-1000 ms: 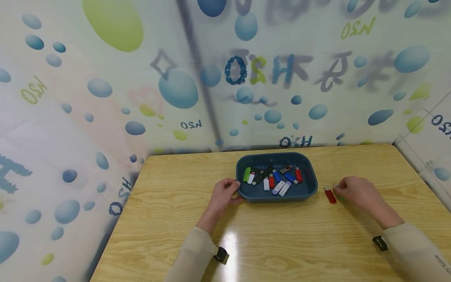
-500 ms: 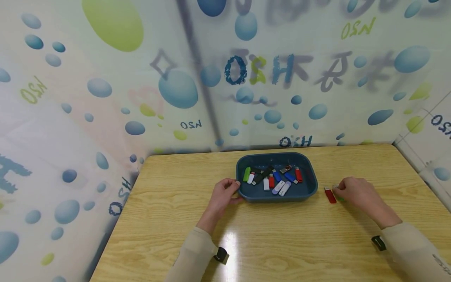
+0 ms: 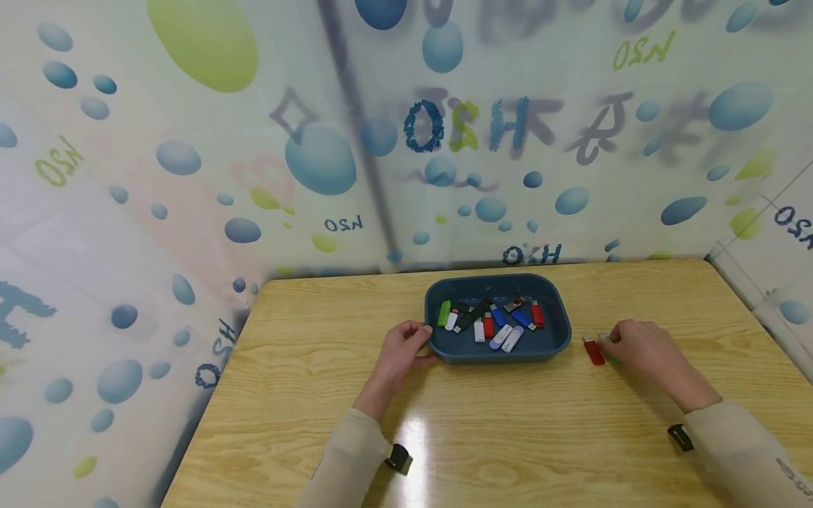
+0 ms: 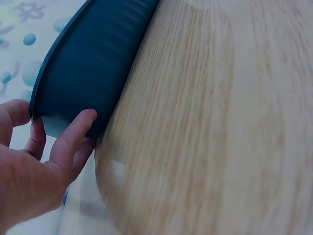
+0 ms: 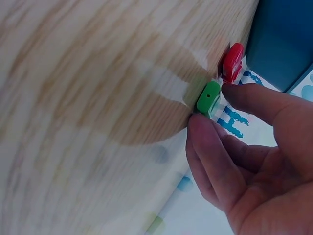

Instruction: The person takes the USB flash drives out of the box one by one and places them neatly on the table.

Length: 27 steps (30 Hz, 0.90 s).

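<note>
Right hand [image 3: 638, 348] pinches small green plastic USB stick [image 5: 208, 98] between thumb and fingertips, stick on wooden table just right of dark blue plastic tray [image 3: 559, 342]. Best: keep pinch light, square, clear of red USB stick [image 3: 593, 351] beside it. Left hand [image 3: 400, 351] grips tray's left rim; hold steady. Count: two sticks outside tray, roughly eleven inside, one tray.

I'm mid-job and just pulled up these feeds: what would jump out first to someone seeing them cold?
First the dark blue tray at the middle of the wooden table, filled with coloured USB sticks. The left hand grips its left rim. To the tray's right, the right hand pinches a green USB stick on the tabletop, with a red USB stick lying just beside it.
</note>
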{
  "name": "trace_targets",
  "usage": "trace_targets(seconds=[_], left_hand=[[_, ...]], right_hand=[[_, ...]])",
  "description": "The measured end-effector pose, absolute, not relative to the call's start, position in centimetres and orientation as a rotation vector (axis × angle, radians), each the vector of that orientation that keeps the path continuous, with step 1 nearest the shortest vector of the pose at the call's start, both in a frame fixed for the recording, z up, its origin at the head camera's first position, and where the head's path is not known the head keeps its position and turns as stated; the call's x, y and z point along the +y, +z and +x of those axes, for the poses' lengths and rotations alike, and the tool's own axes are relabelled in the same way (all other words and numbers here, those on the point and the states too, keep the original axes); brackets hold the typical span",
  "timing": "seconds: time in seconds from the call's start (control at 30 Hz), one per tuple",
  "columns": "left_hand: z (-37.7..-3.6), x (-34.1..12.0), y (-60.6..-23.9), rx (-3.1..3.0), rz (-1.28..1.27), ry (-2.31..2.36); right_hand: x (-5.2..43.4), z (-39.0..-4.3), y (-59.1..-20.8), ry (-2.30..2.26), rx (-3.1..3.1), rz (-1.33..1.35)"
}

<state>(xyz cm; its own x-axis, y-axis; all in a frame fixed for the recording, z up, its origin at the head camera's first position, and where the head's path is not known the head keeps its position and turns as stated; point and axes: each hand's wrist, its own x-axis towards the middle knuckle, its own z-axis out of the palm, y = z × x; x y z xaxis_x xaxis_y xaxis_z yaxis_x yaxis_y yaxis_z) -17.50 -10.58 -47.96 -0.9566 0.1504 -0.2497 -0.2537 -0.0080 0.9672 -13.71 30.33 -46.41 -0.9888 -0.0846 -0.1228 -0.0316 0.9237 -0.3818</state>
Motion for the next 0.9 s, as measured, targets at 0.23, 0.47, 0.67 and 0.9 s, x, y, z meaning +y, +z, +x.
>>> trace_targets(seconds=[0.23,0.47,0.67,0.9], left_hand=[[-17.7,-10.5,-47.7,1.963,-0.127,2.055],[-17.6,-10.8,-47.9,1.978,-0.154,2.064],[-17.8,-10.8,-47.4,2.048,-0.172,2.033],[-18.4,-10.5,-47.1,2.111,-0.1,1.984]], right_hand=[[30.7,-13.5,-46.1,-0.605,2.952,-0.081],[30.0,-13.0,-45.1,-0.631,3.091,-0.154],[27.7,-13.2,-43.1,-0.665,3.275,-0.246],[24.1,-14.4,-40.7,-0.646,3.226,-0.352]])
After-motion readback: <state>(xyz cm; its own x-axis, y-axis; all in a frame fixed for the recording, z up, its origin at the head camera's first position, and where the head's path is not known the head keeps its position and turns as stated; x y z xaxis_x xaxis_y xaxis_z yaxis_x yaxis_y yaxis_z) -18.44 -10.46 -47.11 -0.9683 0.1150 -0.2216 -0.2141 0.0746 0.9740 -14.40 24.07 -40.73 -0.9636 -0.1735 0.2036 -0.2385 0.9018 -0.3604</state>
